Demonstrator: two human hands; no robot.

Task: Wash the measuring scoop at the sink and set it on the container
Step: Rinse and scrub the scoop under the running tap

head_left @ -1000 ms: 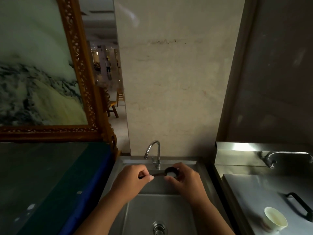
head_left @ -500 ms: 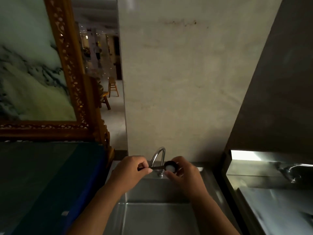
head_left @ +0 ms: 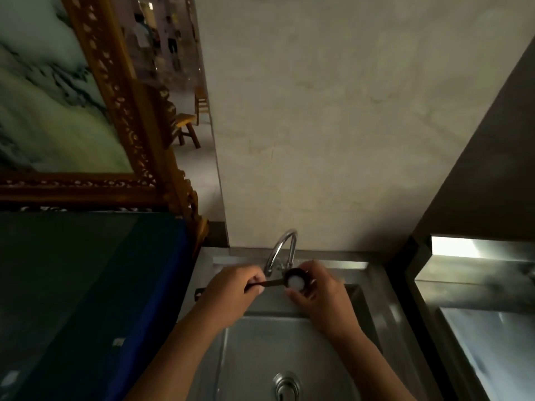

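Measuring scoop (head_left: 294,281) held over the sink (head_left: 289,342) under the tap (head_left: 282,250).

Left hand (head_left: 231,290) at 9 o'clock of the bowl, curled and pinching the dark handle; right hand (head_left: 321,293) at 3 o'clock, fingers cupped around the scoop's round bowl, thumb at its near rim. Pale inside of the bowl facing up. Drain (head_left: 285,386) at 6 o'clock, well below both hands.
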